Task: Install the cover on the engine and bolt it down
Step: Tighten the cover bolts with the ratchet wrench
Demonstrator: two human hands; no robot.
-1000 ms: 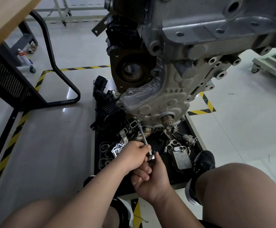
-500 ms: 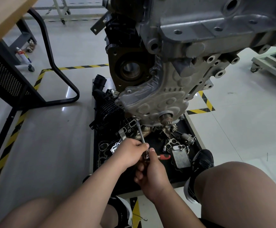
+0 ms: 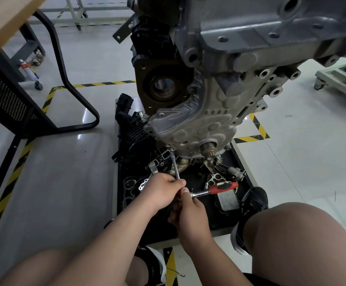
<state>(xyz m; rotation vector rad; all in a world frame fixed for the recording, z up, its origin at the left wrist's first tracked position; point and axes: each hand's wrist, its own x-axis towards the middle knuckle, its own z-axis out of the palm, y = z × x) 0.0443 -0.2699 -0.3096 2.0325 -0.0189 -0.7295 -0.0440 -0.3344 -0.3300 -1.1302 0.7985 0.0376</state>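
The grey embossed cover (image 3: 197, 122) sits against the lower front of the engine (image 3: 250, 38), which hangs above a parts tray. A ratchet with a red handle (image 3: 222, 186) carries a long steel extension (image 3: 175, 166) whose socket end meets a bolt at the cover's lower left corner (image 3: 171, 148). My left hand (image 3: 161, 190) pinches the extension near the ratchet head. My right hand (image 3: 190, 215) grips the ratchet head from below, with the red handle sticking out to the right. The bolt itself is hidden by the socket.
A black tray (image 3: 244, 174) on the floor under the engine holds several loose engine parts, gaskets and a black intake piece (image 3: 133, 131). My knees and black shoes flank it. A black desk frame (image 3: 73, 96) stands left, a wheeled stand (image 3: 341, 77) right.
The ratchet handle has swung out to the right and its red grip has come into view. Both hands stayed at the ratchet head, shifting slightly up toward the cover.
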